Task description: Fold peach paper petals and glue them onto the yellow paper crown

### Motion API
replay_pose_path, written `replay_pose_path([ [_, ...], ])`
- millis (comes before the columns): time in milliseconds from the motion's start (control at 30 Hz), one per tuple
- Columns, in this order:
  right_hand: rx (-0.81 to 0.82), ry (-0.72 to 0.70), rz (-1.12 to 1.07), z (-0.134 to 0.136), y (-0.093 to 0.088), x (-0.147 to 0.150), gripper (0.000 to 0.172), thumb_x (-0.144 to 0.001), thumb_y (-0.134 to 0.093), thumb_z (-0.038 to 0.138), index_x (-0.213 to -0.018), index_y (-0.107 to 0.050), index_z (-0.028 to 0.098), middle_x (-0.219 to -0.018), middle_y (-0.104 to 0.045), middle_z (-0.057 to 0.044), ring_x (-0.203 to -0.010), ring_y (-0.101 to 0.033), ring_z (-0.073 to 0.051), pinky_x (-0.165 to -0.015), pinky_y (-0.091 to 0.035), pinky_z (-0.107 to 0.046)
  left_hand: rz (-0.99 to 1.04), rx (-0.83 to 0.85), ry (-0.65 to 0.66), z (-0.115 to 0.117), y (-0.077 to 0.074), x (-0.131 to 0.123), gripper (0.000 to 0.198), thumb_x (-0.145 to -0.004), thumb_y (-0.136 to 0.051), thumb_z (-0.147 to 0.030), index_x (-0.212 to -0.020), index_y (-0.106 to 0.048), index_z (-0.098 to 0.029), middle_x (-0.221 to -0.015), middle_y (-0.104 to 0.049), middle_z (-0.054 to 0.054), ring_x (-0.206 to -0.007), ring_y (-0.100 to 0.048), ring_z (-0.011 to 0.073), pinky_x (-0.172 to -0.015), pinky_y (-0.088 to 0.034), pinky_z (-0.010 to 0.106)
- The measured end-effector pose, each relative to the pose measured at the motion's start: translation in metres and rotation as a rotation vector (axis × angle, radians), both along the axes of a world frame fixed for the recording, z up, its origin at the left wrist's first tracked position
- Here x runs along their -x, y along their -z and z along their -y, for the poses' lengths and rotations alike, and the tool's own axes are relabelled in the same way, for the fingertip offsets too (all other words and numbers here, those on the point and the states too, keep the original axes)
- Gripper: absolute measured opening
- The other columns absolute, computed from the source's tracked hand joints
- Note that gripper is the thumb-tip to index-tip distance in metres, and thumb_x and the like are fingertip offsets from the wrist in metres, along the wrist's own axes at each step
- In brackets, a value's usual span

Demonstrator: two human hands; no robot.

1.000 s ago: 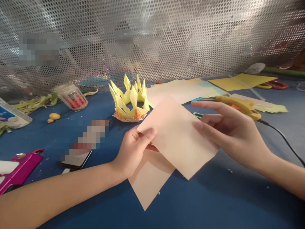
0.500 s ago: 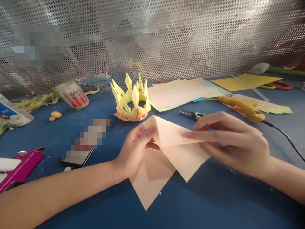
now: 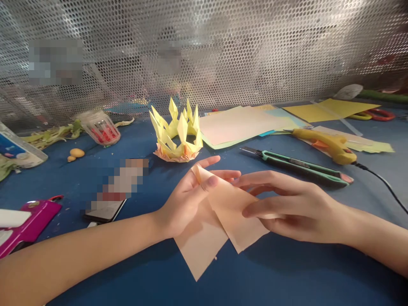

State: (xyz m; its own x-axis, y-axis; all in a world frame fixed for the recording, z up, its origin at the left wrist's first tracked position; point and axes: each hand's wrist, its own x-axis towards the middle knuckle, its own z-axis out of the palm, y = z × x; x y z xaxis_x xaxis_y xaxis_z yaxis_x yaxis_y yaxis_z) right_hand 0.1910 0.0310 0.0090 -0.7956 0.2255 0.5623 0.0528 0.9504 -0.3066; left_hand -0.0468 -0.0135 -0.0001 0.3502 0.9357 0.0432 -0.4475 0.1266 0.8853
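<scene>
A peach-coloured sheet of paper (image 3: 236,216), folded at its top, lies in front of me with a second peach flap or sheet (image 3: 204,240) under it at the left; I cannot tell whether the two are joined. My left hand (image 3: 188,199) grips the paper's upper left corner, thumb on top and two fingers stretched out behind. At the right edge, my right hand (image 3: 293,206) has bent fingers on the paper, one in front of it and others by its upper edge. A yellow paper crown with pointed tips and a peach base (image 3: 177,138) stands just beyond.
Right of the crown lie a green utility knife (image 3: 302,165), a yellow glue gun (image 3: 328,144) with its cord, and stacked coloured paper (image 3: 236,127). To the left are a phone (image 3: 106,210), a magenta tool (image 3: 35,221) and a clear jar (image 3: 100,129). Perforated metal (image 3: 223,55) closes the back.
The raised upper fold of the paper has come down flatter. My left fingers have stretched out behind it. My right hand has shifted left and down, uncovering the utility knife.
</scene>
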Motion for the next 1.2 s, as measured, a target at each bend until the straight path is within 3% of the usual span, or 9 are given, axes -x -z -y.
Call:
replay_pose_path([
  [267, 0.028, -0.016, 0.093, 0.008, -0.006, 0.006, 0.026, -0.083, -0.055, 0.001, -0.091, -0.070, 0.020, -0.126, -0.060, -0.012, -0.115, -0.066, -0.019, -0.089, -0.058, -0.026, -0.069, -0.048, 0.000, -0.002, 0.002, 0.004, 0.023, -0.098, -0.065, -0.041, -0.116, -0.064, -0.027, -0.112, -0.077, -0.001, -0.111, -0.068, 0.0180, -0.102, -0.043, 0.035],
  [400, 0.108, -0.017, 0.091, 0.011, -0.008, 0.005, 0.019, -0.085, -0.063, 0.015, -0.101, -0.070, 0.022, -0.120, -0.059, -0.011, -0.111, -0.063, -0.021, -0.087, -0.058, -0.031, -0.018, -0.039, 0.014, -0.003, 0.003, 0.002, 0.017, -0.099, -0.064, -0.036, -0.110, -0.059, -0.024, -0.108, -0.078, 0.000, -0.102, -0.071, 0.0151, -0.096, -0.047, 0.031],
  [600, 0.152, 0.276, -0.152, 0.007, -0.009, 0.006, 0.013, -0.093, -0.063, 0.029, -0.105, -0.067, 0.029, -0.089, -0.058, -0.003, -0.075, -0.058, -0.017, -0.065, -0.053, -0.030, -0.068, -0.026, 0.109, -0.003, 0.003, 0.003, 0.022, -0.099, -0.064, -0.034, -0.113, -0.052, -0.022, -0.100, -0.080, 0.004, -0.084, -0.071, 0.0128, -0.079, -0.051, 0.026],
  [700, 0.284, 0.396, -0.197, 0.010, -0.013, 0.016, 0.014, -0.095, -0.061, 0.038, -0.100, -0.070, 0.028, -0.084, -0.065, -0.004, -0.073, -0.061, -0.018, -0.059, -0.052, -0.029, -0.086, 0.005, 0.203, -0.002, 0.000, 0.003, 0.043, -0.097, -0.068, -0.036, -0.130, -0.045, -0.021, -0.100, -0.080, 0.006, -0.080, -0.071, 0.0132, -0.083, -0.052, 0.028],
  [800, 0.473, 0.456, -0.140, 0.017, -0.020, 0.032, 0.028, -0.095, -0.059, 0.046, -0.084, -0.074, 0.025, -0.075, -0.065, -0.003, -0.064, -0.060, -0.015, -0.051, -0.049, -0.025, -0.122, 0.049, 0.255, -0.001, -0.001, 0.005, 0.085, -0.093, -0.072, -0.041, -0.157, -0.018, -0.025, -0.105, -0.079, 0.007, -0.090, -0.073, 0.0184, -0.090, -0.052, 0.033],
  [867, 0.617, 0.457, -0.061, 0.022, -0.023, 0.042, 0.032, -0.091, -0.063, 0.050, -0.078, -0.075, 0.023, -0.068, -0.061, -0.001, -0.054, -0.054, -0.011, -0.046, -0.045, -0.023, -0.210, 0.042, 0.271, 0.000, 0.000, 0.006, 0.099, -0.092, -0.072, -0.042, -0.162, -0.003, -0.028, -0.116, -0.076, 0.009, -0.107, -0.071, 0.0230, -0.097, -0.049, 0.036],
  [967, 0.970, 0.415, -0.019, 0.025, -0.022, 0.052, 0.031, -0.083, -0.072, 0.053, -0.087, -0.075, 0.022, -0.060, -0.059, 0.002, -0.044, -0.048, -0.009, -0.041, -0.039, -0.022, -0.245, -0.018, 0.325, 0.002, 0.002, 0.007, 0.099, -0.097, -0.066, -0.037, -0.162, 0.008, -0.030, -0.122, -0.073, 0.011, -0.119, -0.066, 0.0269, -0.104, -0.043, 0.041],
  [1067, 1.272, 0.332, -0.039, 0.026, -0.014, 0.054, 0.029, -0.079, -0.077, 0.047, -0.092, -0.076, 0.022, -0.059, -0.062, 0.002, -0.041, -0.047, -0.007, -0.041, -0.039, -0.021, -0.220, -0.063, 0.399, 0.003, 0.003, 0.005, 0.096, -0.101, -0.060, -0.029, -0.160, 0.015, -0.029, -0.108, -0.076, 0.010, -0.109, -0.069, 0.0247, -0.100, -0.044, 0.043],
  [1200, 1.283, 0.368, -0.177, 0.028, -0.008, 0.053, 0.018, -0.072, -0.084, 0.036, -0.080, -0.079, 0.021, -0.067, -0.061, 0.001, -0.042, -0.045, -0.005, -0.040, -0.037, -0.021, -0.204, -0.035, 0.414, 0.003, 0.001, 0.003, 0.101, -0.099, -0.063, -0.021, -0.160, 0.017, -0.031, -0.110, -0.075, 0.009, -0.107, -0.070, 0.0213, -0.099, -0.045, 0.041],
])
